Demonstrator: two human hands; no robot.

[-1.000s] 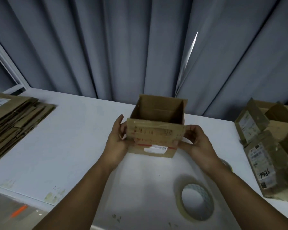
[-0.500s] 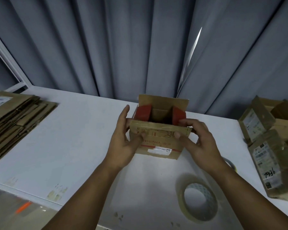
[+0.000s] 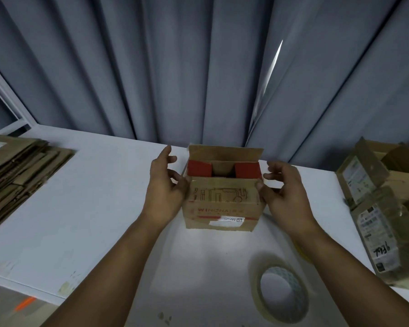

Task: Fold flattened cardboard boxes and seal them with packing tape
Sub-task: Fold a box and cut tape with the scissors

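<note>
A small brown cardboard box point(image 3: 222, 204) with red print and a white label stands on the white table point(image 3: 104, 208), its open top facing up. Its two red side flaps point(image 3: 198, 168) are folded inward, while the far flap stands upright. My left hand point(image 3: 164, 190) rests against the box's left side with the fingers fairly straight and raised. At the right side is my right hand point(image 3: 287, 194); its thumb touches the front right corner and its loosely curved fingers hover beside the top edge. A roll of packing tape point(image 3: 281, 296) lies flat near the front right.
A stack of flattened cardboard boxes point(image 3: 19, 168) lies at the table's left end. Several assembled, labelled boxes point(image 3: 378, 215) crowd the right end. Grey curtains point(image 3: 198, 67) hang right behind the table. The near table edge point(image 3: 21, 283) runs along the lower left.
The two red side flaps have been folded inward. My fingers have come off the flaps and both hands now sit at the box's sides.
</note>
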